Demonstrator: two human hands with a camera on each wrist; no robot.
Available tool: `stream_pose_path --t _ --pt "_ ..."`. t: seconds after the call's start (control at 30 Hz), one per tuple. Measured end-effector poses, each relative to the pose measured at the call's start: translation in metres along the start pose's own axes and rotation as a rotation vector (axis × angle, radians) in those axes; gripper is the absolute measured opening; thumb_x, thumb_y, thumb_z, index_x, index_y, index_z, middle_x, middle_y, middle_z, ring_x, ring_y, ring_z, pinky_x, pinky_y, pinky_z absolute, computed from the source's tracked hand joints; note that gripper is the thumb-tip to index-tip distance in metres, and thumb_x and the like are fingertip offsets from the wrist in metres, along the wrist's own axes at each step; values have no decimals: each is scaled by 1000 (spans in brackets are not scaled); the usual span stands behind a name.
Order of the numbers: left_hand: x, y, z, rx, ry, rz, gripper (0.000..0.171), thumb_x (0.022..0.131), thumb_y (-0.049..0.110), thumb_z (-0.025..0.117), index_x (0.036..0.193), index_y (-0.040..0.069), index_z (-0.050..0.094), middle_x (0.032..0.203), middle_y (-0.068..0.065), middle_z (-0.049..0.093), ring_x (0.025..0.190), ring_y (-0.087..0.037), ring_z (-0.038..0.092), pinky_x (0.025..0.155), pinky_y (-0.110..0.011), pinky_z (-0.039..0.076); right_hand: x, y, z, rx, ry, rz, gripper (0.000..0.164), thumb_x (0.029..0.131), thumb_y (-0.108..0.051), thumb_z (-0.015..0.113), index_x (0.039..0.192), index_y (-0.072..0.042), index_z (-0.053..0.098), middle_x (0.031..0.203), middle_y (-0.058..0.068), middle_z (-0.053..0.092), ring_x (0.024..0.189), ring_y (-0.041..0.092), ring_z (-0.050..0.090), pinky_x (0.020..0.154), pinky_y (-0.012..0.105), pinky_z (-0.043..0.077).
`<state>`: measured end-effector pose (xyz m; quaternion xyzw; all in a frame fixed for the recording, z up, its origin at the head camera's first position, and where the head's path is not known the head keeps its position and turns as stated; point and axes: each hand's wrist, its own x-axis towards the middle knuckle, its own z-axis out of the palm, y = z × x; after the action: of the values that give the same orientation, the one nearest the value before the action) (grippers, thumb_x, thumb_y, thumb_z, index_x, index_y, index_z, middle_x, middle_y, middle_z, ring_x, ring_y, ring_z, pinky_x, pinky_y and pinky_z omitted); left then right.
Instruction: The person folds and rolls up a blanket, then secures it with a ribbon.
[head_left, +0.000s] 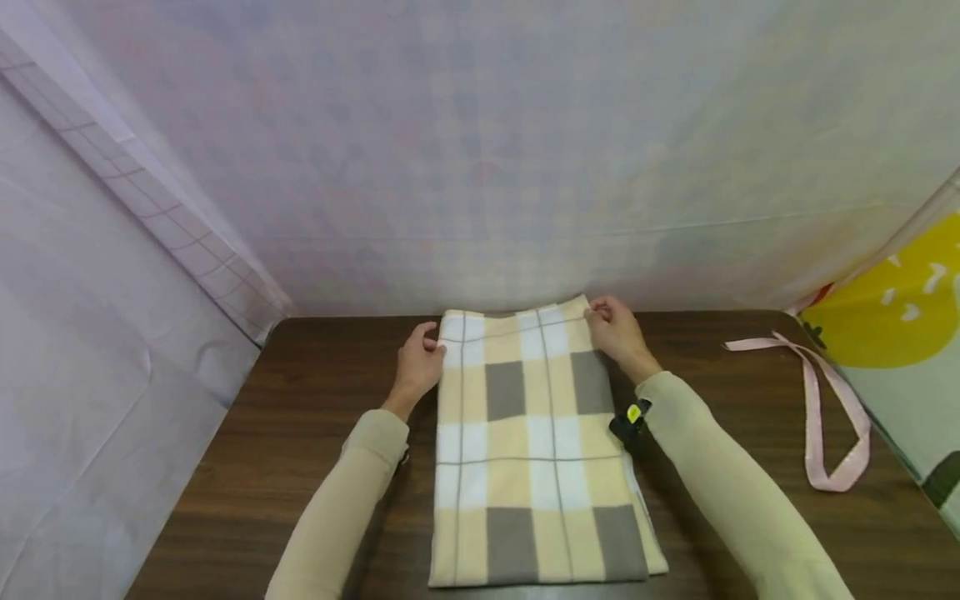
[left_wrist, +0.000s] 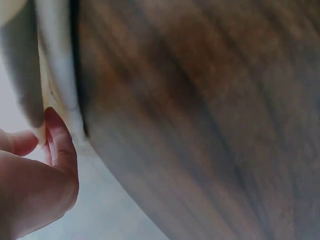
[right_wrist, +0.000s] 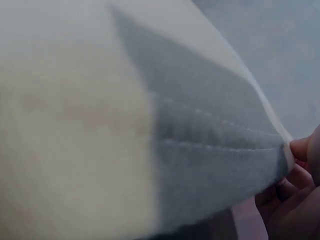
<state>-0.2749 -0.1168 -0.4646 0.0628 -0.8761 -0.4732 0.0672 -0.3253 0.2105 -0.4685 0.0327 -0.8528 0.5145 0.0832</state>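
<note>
Right hand (head_left: 617, 331) pinching plaid cloth (head_left: 517, 450), left (head_left: 418, 365) (seemingly) likewise

Dark wood-grain table (head_left: 330, 375), pale checked fabric (head_left: 480, 167) behind, white sheeting (head_left: 90, 350) left

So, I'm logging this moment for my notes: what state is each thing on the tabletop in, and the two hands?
Checked fleece blanket: layered, spread fairly flat, a lower layer showing at its near right corner, far right corner raised.
Left hand: pinching the blanket's left edge near the far end.
Right hand: pinching the blanket's far right corner.
Pink ribbon: loose, bent back on itself.
</note>
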Motion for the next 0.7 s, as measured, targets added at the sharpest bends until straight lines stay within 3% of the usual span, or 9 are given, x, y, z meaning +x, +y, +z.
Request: stream_pose_path --t 0.1,0.17,0.3,0.43,0.53,0.63,0.7 --pt "-2 -3 3 92 -33 9 49 99 13 58 145 7 45 109 -16 65 93 -29 63 84 -43 52 3 8 5 -79 -14 17 20 99 -17 53 105 1 59 101 20 69 86 24 60 72 28 46" --pt "-6 -2 6 210 -60 49 51 99 16 57 147 7 41 119 -19 60 103 -33 60 89 -46 50 2 14 7 -115 -36 39 22 99 -17 52 108 1 60 108 23 69 95 31 62 77 32 46" --pt "-20 7 7 490 -144 242 57 98 21 58 150 7 37 140 -23 43 127 -38 45 102 -52 42 -3 24 6 -118 -126 82 35 101 -23 50 125 2 57 121 26 65 107 36 61 85 40 50" --pt "-36 17 7 673 -341 439 59 100 30 58 151 10 37 153 -24 33 142 -40 30 116 -52 28 -12 25 -2 -84 -235 93 49 102 -28 52 140 2 44 127 30 58 110 38 59 86 44 51" --pt "-45 17 5 729 -505 435 67 101 43 53 157 15 29 161 -26 18 150 -39 14 122 -50 14 -25 19 -9 -106 -300 104 59 100 -29 57 145 2 35 126 31 56 106 38 59 83 43 52" --pt "-49 11 2 731 -590 339 74 100 55 47 160 20 19 163 -25 2 152 -38 0 122 -51 5 -45 11 -14 -128 -389 128 74 97 -32 64 150 0 23 130 33 50 106 40 59 81 44 53" --pt "-49 5 1 737 -605 288 78 99 61 43 160 23 14 163 -24 -5 151 -37 -5 122 -52 1 -59 7 -17 -139 -450 125 86 94 -32 69 153 -1 15 135 33 44 111 42 56 83 47 53"
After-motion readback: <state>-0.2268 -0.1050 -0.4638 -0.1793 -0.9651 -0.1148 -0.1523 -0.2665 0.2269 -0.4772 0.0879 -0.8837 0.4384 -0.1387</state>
